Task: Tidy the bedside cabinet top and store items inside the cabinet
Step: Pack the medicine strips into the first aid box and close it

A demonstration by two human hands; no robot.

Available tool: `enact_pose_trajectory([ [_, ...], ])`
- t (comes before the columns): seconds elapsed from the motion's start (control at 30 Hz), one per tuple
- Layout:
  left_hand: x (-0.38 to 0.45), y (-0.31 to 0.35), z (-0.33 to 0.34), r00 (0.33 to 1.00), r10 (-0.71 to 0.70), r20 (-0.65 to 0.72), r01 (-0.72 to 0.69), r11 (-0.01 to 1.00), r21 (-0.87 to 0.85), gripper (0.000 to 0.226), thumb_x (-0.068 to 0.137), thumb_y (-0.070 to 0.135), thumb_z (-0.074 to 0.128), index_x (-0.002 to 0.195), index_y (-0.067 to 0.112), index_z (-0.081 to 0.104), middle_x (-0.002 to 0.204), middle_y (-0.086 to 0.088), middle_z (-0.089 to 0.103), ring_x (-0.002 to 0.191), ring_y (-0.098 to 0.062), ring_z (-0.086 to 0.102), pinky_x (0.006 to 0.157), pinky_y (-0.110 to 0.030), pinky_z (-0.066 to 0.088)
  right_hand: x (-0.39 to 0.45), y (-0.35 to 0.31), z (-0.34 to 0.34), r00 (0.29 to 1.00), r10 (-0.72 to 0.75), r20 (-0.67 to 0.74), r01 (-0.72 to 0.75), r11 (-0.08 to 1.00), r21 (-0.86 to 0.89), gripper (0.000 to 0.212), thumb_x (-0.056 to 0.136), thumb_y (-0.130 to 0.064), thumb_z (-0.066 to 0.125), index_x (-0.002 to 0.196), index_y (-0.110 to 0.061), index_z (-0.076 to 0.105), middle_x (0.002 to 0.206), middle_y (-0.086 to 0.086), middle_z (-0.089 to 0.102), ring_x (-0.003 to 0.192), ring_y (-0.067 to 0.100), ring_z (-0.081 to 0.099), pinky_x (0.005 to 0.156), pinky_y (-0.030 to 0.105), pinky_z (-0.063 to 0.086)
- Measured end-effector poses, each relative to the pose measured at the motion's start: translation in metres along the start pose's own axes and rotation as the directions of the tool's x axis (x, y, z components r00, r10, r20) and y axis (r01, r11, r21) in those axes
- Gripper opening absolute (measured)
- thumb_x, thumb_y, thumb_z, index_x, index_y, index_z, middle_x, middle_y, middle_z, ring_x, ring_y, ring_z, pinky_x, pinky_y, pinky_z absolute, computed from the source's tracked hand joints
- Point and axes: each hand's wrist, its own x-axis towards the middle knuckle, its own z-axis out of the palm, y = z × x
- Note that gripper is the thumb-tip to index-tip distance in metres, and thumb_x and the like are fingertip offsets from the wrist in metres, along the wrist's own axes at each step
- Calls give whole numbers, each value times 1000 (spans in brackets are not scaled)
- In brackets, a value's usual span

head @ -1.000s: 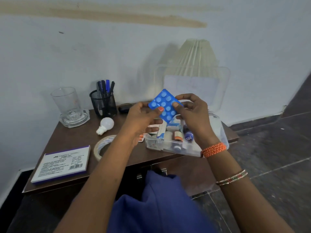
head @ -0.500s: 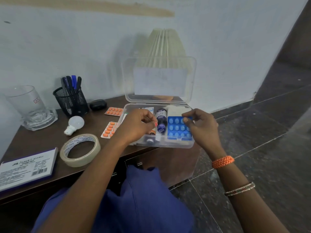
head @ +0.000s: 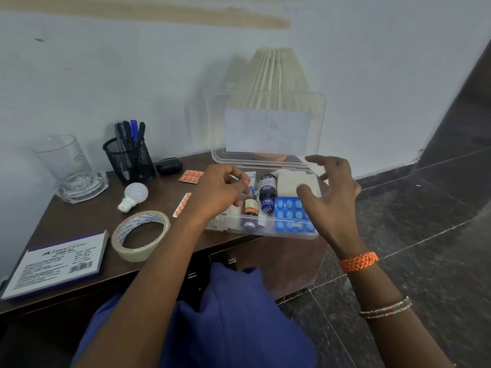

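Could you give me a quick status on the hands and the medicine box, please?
Left hand curled inside clear box. Right hand open above blue blister pack. Orange strips on cabinet top.

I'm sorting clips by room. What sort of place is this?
Probably a bedroom corner: a small wooden bedside cabinet against the wall carries a pleated lampshade, an open clear medicine box and a glass tumbler.

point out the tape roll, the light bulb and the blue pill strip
tape roll point(head: 159, 221), head view, on the ring's right side wall.
light bulb point(head: 136, 193), head view, on the white globe.
blue pill strip point(head: 288, 214), head view, on a middle blister.
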Motion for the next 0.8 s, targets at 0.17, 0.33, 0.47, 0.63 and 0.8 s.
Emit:
enact_pose_trajectory([
  [0.17, 6, -12, -40, 978, -11, -209, 14, 1000, 14, 17, 87, 8, 57, 79, 21, 64, 79, -1, 69, 58, -11, 59, 48, -15, 42, 18, -52, 28, 989, -135, 65, 122, 976, 181, 44, 69, -25, 56, 113, -25, 57, 108, -7, 55, 88, 3, 51, 95, 39, 40],
  [0.33, 14, -31, -72, 960, -207, -189, 160, 959, -235, 15, 89, 5, 58, 101, 12, 61, 89, -4, 63, 67, -12, 56, 52, -25, 46, 42, -91, 106, 895, -410, 174, 386, 909, 156, 55, 72, -4, 56, 126, -4, 48, 120, 13, 49, 111, 25, 50, 91, 41, 47],
  [0.47, 23, -58, -92, 896, -320, -308, 229, 927, -296, 20, 88, -3, 54, 104, 9, 57, 85, -10, 59, 63, -14, 51, 52, -27, 45, 62, -109, 165, 757, -299, 582, 463, 873, -155, 45, 81, -2, 53, 126, -2, 48, 124, 18, 46, 116, 34, 46, 92, 43, 46],
  [0.63, 29, -84, -110, 856, -394, -334, 303, 907, -293, 20, 88, -5, 52, 102, 8, 57, 78, -7, 57, 60, -15, 51, 52, -28, 44, 67, -111, 217, 585, -38, 810, 541, 763, -354, 32, 88, -12, 56, 118, 0, 58, 122, 21, 61, 110, 35, 59, 88, 37, 49],
  [0.8, 30, -97, -120, 860, -230, -456, 296, 952, 80, 23, 82, 2, 50, 95, 17, 62, 102, -9, 65, 94, -28, 60, 80, -39, 53, 71, -108, 236, 543, 101, 834, 476, 781, -405, 31, 88, -6, 50, 117, 0, 59, 121, 18, 62, 107, 32, 61, 81, 31, 47],
])
